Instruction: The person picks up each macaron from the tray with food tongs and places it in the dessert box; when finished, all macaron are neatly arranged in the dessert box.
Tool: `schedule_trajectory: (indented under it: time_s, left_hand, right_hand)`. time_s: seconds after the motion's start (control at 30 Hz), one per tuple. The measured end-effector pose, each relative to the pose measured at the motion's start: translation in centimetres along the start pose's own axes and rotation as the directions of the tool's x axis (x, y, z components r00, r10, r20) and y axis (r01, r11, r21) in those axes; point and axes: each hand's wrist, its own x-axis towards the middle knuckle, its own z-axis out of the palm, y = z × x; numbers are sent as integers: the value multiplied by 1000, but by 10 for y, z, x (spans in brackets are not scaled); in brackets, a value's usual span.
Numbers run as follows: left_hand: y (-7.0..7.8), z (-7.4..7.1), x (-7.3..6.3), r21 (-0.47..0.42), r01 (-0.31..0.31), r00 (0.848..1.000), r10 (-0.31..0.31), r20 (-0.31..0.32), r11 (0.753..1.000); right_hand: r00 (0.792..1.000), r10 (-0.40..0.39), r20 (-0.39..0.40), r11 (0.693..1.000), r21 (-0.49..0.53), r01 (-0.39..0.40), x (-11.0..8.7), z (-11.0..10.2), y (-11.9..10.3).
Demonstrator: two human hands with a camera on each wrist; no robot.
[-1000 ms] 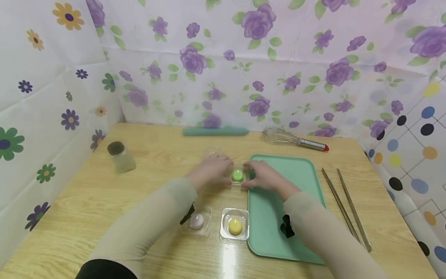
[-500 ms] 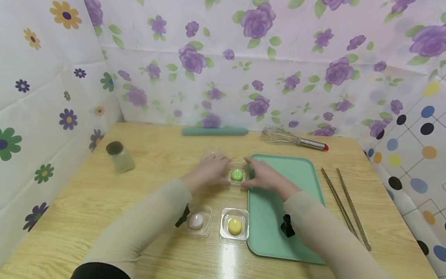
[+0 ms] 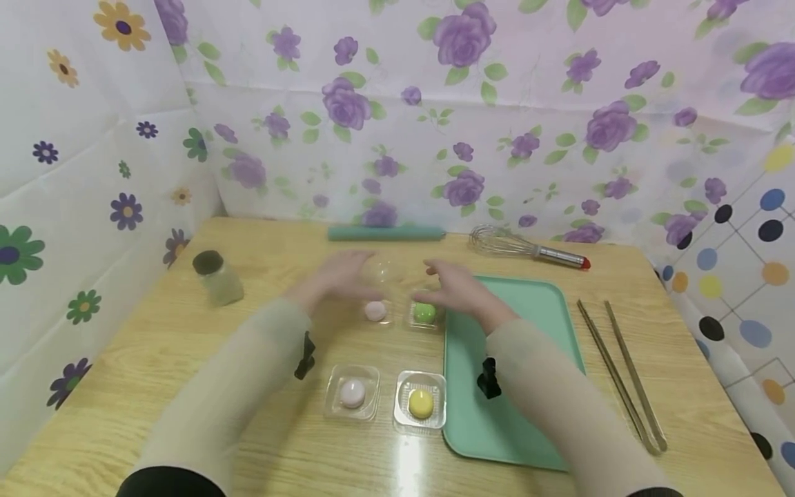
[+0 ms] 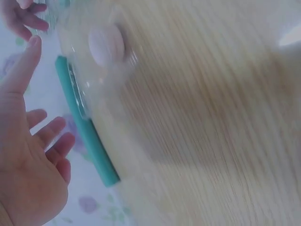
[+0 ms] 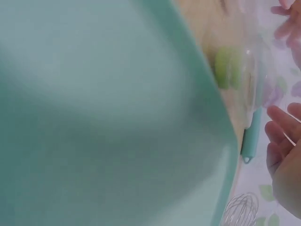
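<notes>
Four-sided clear plastic boxes hold macarons. The green macaron (image 3: 425, 313) sits in its box at the far end, beside the tray's edge. Left of it, a pink macaron (image 3: 375, 310) lies in another box. Nearer the front are a pale pink macaron (image 3: 352, 393) and a yellow macaron (image 3: 421, 404), each in a box. My left hand (image 3: 338, 279), slightly blurred, hovers left of the far pink macaron, its fingers apart and holding nothing. My right hand (image 3: 458, 288) is held above the green macaron's box and the tray edge, fingers loosely bent around nothing.
A green tray (image 3: 497, 414) lies at the right, with metal tongs (image 3: 621, 373) beyond it. Along the back are a teal rolling pin (image 3: 385, 234) and a whisk (image 3: 528, 247). A dark-lidded jar (image 3: 219, 277) stands at the left.
My left hand has moved left, away from the green macaron's box, uncovering the far pink macaron. My right hand has shifted slightly up and left.
</notes>
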Motion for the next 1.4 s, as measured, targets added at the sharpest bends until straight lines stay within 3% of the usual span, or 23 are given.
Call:
schedule_trajectory:
  time_s: [0.17, 0.47, 0.8, 1.0, 1.2, 1.4]
  left_hand:
    - [-12, 0, 4, -60, 48, 999, -47, 24, 997]
    - [-20, 7, 7, -121, 120, 989, -108, 97, 985]
    - [-17, 13, 13, -118, 105, 994, -99, 55, 987]
    - [-12, 10, 17, -133, 72, 996, -77, -35, 988]
    - [-10, 6, 14, -168, 22, 997, -34, -72, 985]
    - [-6, 7, 5, -210, -28, 997, 13, -76, 977]
  right_hand:
    - [998, 41, 47, 999, -23, -40, 13, 3, -13]
    - [988, 123, 98, 991, -64, -117, 27, 11, -32]
    - [987, 137, 81, 987, -93, -130, 37, 21, -34]
    - [992, 126, 13, 992, -20, -126, 37, 20, -29]
    - [996, 64, -59, 998, -12, -65, 31, 10, -21]
    - [998, -13, -60, 1000, -24, 11, 20, 5, -14]
